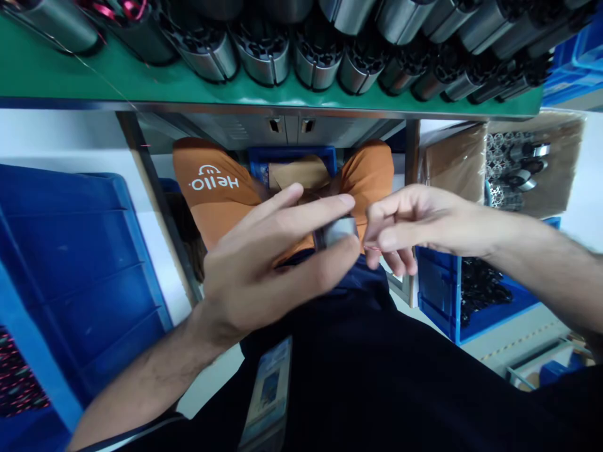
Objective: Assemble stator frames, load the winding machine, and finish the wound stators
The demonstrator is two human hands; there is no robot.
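Note:
My left hand (277,251) is closed around a short metal cylinder (340,231), with the thumb on one side and the fingers on the other. Much of the cylinder is hidden behind that hand and blurred. Just right of it, my right hand (419,229) is closed in a pinch, thumb against forefinger. A thin reddish wire (372,247) shows at those fingertips, while its far end cannot be made out. Both hands are above my lap, near the orange trouser legs (221,188).
Several slotted metal cylinders (318,63) stand along a green bench top (198,94) ahead. To the left is a large blue bin (85,251). A cardboard box (455,163) holding metal rings sits at right, above a blue crate (440,289) of black parts.

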